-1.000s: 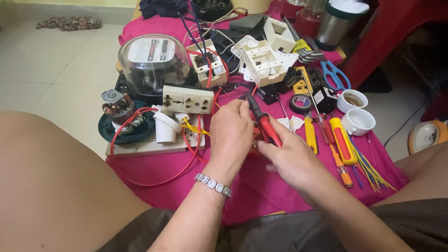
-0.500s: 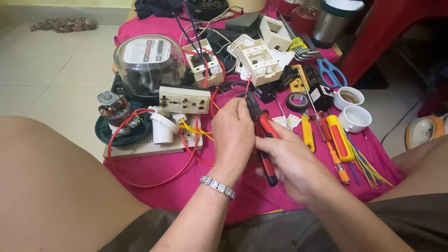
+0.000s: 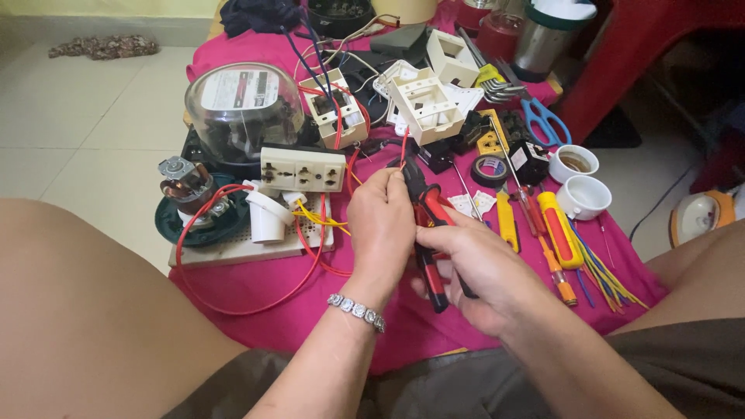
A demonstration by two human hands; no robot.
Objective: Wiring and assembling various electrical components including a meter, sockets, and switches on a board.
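Right grip (image 3: 473,268) closed round red-handled pliers (image 3: 425,225), left grip (image 3: 382,225) pinching red wire (image 3: 403,147) at plier tip.

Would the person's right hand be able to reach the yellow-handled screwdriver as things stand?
Probably yes: the yellow-handled screwdriver lies uncovered just beyond the right hand, but that hand grips the red-handled pliers and would have to release them first.

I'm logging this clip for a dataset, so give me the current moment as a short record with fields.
setting: low table under a pink cloth, cluttered with electrical parts
left hand: pinches a red wire at the plier tip
right hand: grips red-and-black pliers
beside left hand: cream socket strip, perforated board
beside right hand: yellow screwdrivers, tape roll, two white cups
behind: glass-domed meter, blue scissors
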